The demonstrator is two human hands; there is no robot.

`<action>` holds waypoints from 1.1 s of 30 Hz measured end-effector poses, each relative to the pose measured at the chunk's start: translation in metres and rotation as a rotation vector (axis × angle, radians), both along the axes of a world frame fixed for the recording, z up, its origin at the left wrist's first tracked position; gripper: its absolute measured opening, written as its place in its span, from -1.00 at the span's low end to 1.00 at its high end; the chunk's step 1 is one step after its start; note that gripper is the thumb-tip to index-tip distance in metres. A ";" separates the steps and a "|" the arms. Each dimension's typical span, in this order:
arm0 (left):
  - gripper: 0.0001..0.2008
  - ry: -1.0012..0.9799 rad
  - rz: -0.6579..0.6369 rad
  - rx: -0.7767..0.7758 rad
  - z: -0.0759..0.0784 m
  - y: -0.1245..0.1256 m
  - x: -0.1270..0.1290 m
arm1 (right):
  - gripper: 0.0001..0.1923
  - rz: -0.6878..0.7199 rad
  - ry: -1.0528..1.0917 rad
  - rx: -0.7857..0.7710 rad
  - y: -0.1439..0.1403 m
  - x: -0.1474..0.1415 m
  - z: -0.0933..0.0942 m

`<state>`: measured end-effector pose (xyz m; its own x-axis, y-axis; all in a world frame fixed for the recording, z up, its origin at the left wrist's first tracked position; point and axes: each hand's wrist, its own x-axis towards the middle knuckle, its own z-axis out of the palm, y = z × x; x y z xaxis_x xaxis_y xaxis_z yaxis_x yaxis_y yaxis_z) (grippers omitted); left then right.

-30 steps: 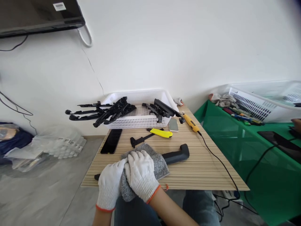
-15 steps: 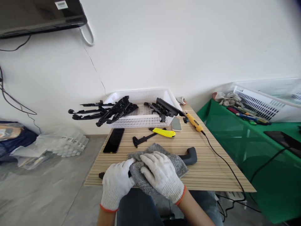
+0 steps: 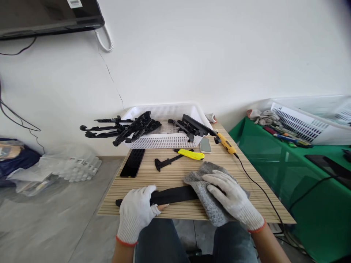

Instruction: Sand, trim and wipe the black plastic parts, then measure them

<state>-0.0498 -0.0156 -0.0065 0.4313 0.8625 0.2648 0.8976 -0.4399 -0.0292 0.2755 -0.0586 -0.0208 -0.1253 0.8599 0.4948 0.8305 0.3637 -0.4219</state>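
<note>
A long black plastic part (image 3: 174, 195) lies across the front of the table. My left hand (image 3: 138, 210), in a white knit glove with a bare fingertip showing, grips it near its left end. My gloved right hand (image 3: 229, 193) presses a grey cloth (image 3: 210, 201) over the part's right end, which is hidden beneath it. Behind the part lie black calipers (image 3: 166, 163) and a yellow utility knife (image 3: 191, 154).
A white basket (image 3: 164, 141) with several black plastic parts (image 3: 138, 128) stands at the back, some jutting out left. A phone (image 3: 133, 163) lies on the left. A corded yellow tool (image 3: 227, 143) rests at the right edge, beside a green-covered table (image 3: 263, 146).
My right hand has slid the cloth rightward along the black part, baring its middle and covering its right end. My left hand has kept its place.
</note>
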 end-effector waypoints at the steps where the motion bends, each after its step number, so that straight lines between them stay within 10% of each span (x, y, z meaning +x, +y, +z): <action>1: -0.44 0.000 0.008 -0.016 0.001 0.000 0.001 | -0.66 -0.030 0.034 -0.017 -0.001 0.004 -0.002; 17: -0.39 -0.021 0.043 -0.076 0.006 0.001 0.000 | -0.70 -0.310 -0.216 0.079 0.006 -0.045 0.005; 33: -0.64 0.055 0.059 -0.131 0.011 0.004 0.002 | -0.63 -0.049 -0.083 0.048 0.013 -0.148 0.003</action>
